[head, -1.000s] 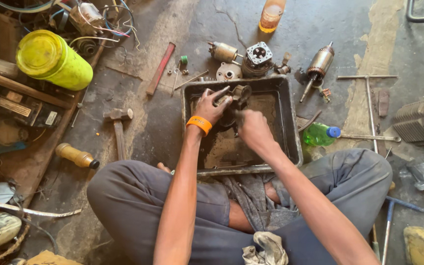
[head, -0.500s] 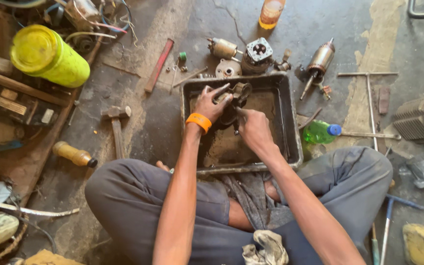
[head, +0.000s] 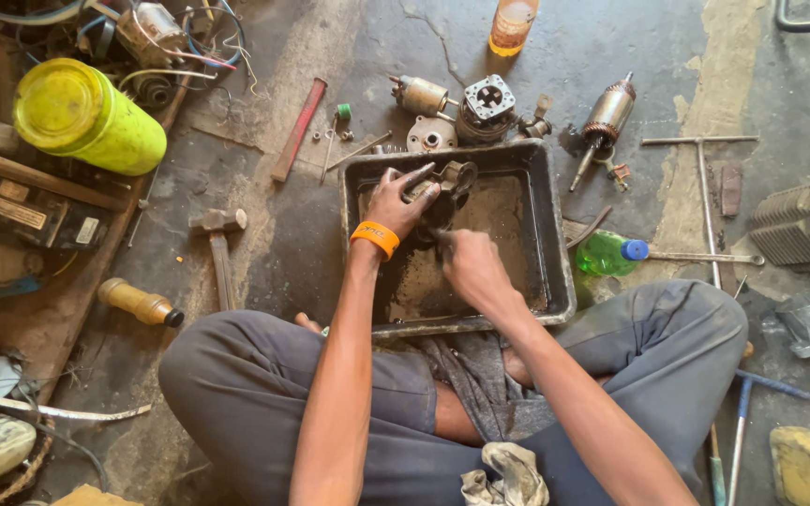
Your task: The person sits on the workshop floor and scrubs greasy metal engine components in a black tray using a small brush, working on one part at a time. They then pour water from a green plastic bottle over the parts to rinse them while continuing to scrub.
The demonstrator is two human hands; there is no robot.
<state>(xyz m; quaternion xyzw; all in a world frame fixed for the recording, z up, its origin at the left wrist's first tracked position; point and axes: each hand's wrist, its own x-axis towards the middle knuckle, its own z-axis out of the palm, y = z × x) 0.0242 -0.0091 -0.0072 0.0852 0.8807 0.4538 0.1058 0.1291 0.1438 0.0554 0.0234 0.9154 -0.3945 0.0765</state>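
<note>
Two bare hands work over a grimy black metal tray [head: 555,281] set on the concrete floor between the person's crossed legs. The left hand [head: 397,201], with an orange wristband [head: 374,237] at the wrist, has its fingers wrapped around a dark greasy metal part [head: 449,178] held at the tray's far edge; its index finger stretches out along the top of the part. The right hand [head: 469,264] sits just nearer the body than the left fingers, curled shut, its fingertips pressed against the lower side of the same part; whether it also pinches a small tool cannot be told.

Just beyond the left fingertips, outside the tray, lie a round motor end cover [head: 431,136], a small starter solenoid [head: 421,95] and a finned motor housing [head: 487,101]. Farther right of both hands lies a copper-wound armature [head: 604,117], and near the right knuckles, past the tray wall, a green plastic bottle with a blue cap [head: 611,253]. Left of the left hand rest a hammer [head: 217,234] and a red flat bar [head: 298,128], with a yellow-green canister [head: 86,117] well apart beyond them. A crumpled rag [head: 506,473] lies on the lap, below both wrists.
</note>
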